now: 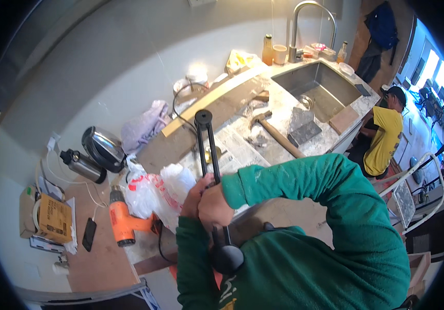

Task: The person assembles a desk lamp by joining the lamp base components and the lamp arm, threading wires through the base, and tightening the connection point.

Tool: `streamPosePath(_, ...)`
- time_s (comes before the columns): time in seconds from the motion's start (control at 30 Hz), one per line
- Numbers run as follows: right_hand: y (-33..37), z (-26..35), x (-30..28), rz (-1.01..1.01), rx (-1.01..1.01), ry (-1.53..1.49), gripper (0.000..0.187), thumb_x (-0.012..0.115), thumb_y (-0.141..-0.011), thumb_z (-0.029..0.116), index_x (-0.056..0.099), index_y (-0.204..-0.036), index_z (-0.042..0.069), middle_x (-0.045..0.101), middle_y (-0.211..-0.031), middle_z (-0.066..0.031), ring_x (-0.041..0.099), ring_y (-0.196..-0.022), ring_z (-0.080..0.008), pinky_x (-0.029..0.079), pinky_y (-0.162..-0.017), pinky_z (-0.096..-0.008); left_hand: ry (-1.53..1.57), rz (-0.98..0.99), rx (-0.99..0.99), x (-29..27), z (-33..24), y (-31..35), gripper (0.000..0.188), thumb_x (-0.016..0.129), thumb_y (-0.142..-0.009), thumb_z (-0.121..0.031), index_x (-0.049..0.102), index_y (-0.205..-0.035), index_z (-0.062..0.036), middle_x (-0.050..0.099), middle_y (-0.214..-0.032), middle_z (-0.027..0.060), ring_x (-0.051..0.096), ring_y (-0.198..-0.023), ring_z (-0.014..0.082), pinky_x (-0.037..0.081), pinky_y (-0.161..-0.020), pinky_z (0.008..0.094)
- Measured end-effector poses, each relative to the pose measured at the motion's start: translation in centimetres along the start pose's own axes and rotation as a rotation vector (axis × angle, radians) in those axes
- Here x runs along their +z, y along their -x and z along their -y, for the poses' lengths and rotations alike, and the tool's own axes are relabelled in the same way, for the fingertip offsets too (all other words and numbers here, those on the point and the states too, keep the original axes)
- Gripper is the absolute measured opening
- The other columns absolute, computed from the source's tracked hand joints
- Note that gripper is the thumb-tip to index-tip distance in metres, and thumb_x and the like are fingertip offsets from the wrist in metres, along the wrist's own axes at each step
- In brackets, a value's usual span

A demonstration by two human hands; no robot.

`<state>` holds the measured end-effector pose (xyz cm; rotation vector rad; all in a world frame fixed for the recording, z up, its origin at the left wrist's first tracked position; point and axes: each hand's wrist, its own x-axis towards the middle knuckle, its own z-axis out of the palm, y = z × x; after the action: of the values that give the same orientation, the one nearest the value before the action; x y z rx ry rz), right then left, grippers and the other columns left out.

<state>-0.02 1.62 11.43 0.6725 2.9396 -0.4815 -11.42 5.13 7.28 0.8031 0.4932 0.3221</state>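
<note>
Head-worn fisheye, left of pair, faces down; hands (215, 207) close, counter (279, 110) beyond.

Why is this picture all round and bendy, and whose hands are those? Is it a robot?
No robot, just a person in green sleeves. They wear two cameras on their head, and this picture comes from the left one, looking down. Its very wide lens bends straight lines, so things look curvy.

The right hand and left hand both grip a long black tool with two thin bars and a round end. I can't tell exactly what it is.

On the worktop are an orange heat gun, a phone, a plastic bag and a hammer. A sink is farther back. Someone else, in a yellow shirt, is on the right.
</note>
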Motion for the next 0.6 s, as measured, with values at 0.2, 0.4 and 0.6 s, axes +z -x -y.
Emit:
streamPosePath(0.2,1.7,1.5,0.6,-0.348,-0.137,-0.059,0.013,0.06,-0.066,0.012,0.062,-0.075,0.004,0.057,-0.079,-0.0111,0.059,-0.085,-0.0328,0.047,-0.071,-0.0433,-0.058,-0.015,0.08,-1.9,0.6,-1.0,0.032,0.051,-0.093,-0.029,0.059,-0.11,-0.003,0.065,-0.089,0.0076,0.062,-0.079,0.0149,0.051,-0.073,0.0277)
streamPosePath(0.4,4.9,3.7,0.9,-1.103,0.609,-0.352,0.04,0.065,-0.083,0.014,0.053,-0.12,0.002,0.058,-0.095,-0.0149,0.061,-0.079,-0.0254,0.051,-0.068,-0.035,0.285,0.041,0.191,-2.1,-0.1,-0.8,0.02,0.053,-0.091,-0.023,0.058,-0.099,-0.0057,0.064,-0.083,0.0082,0.064,-0.08,0.02,0.053,-0.068,0.0342)
streamPosePath(0.6,3.1,2.8,7.1,-1.085,0.66,-0.912,0.095,0.075,-0.077,0.033,0.019,-0.138,-0.013,0.052,-0.117,-0.0294,0.056,-0.107,-0.0309,0.046,-0.09,-0.0374,0.122,-0.139,0.178,-2.2,-0.7,-4.1,0.029,0.047,-0.093,-0.034,0.059,-0.086,-0.0083,0.064,-0.073,0.0077,0.063,-0.063,0.0195,0.053,-0.059,0.0323)
